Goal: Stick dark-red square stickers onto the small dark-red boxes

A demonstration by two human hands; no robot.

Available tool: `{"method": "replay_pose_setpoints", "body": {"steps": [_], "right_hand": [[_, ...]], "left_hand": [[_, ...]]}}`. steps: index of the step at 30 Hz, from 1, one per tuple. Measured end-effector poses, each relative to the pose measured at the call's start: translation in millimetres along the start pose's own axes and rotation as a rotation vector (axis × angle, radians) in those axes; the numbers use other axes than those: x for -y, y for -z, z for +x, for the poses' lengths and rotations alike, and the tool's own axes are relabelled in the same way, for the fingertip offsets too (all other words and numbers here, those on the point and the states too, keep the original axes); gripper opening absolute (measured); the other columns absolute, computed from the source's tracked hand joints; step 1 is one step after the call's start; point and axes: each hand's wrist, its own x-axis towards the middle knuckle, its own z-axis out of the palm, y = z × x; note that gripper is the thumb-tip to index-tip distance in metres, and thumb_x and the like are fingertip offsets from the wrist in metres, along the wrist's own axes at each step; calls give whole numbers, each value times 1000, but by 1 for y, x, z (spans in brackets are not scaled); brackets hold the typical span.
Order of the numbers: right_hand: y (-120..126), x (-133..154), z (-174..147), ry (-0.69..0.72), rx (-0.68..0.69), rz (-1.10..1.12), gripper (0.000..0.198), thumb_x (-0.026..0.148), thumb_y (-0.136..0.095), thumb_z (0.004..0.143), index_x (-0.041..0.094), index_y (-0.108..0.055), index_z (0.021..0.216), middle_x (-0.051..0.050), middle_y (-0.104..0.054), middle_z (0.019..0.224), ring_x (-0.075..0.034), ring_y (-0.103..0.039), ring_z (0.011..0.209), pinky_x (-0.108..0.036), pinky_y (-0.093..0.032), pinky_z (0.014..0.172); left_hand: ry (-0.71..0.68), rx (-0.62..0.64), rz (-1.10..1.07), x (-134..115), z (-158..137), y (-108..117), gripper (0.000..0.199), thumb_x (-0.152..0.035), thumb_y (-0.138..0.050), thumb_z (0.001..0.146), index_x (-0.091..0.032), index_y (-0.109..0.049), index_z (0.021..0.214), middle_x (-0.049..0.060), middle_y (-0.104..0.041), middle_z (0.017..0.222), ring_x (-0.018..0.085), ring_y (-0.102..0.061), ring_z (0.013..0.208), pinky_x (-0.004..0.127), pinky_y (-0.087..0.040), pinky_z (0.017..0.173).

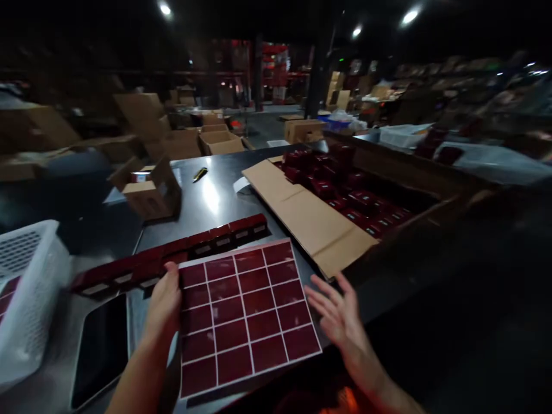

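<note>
Left hand point(166, 298) grips gridded maroon sheet point(246, 315)

The metal table point(194, 198) (shiny in places) bears a row of dark-red boxes point(149, 256) and an open carton point(149, 198).

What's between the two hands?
Head view: a sheet of dark red rectangles, gripped by the left hand; the open right hand is beside its right edge.

We read no text; small white rectangular labels point(202, 249) on dark-red rectangular cardboard boxes point(219, 231) too blurred.
</note>
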Motion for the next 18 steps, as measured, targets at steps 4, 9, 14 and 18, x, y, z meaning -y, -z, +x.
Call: {"method": "replay_pose_setpoints", "body": {"steps": [4,9,14,18], "right_hand": [[0,10,42,108,6,-157,76,42,-78,81,32,-30,139,-14,-48,147,-26,-51,133,-52,-38,114],[-31,8,102,89,19,-215,45,41,-82,69,22,-53,98,-6,-69,92,-21,-68,85,-36,-57,79],[-53,0,136,62,251,-190,25,35,-77,69,19,-62,79,0,-64,75,-14,-62,66,-27,-54,63],[-49,-7,147,3,256,-170,31,39,-79,68,20,-70,91,-4,-71,84,-18,-67,77,-32,-58,72]], "left_hand": [[86,109,-29,-4,-1,-3,72,-83,-55,72,-17,-71,93,8,-70,69,23,-65,63,31,-51,54],[-37,-40,213,-2,14,13,55,-69,-49,83,-17,-66,75,5,-66,64,20,-58,61,27,-43,55],[-273,-168,714,-12,21,39,44,-55,-45,86,-20,-62,64,2,-56,55,20,-54,62,27,-34,60],[-217,-170,583,-12,18,42,57,-68,-41,84,-21,-49,53,1,-49,50,18,-46,57,27,-31,56]]}}
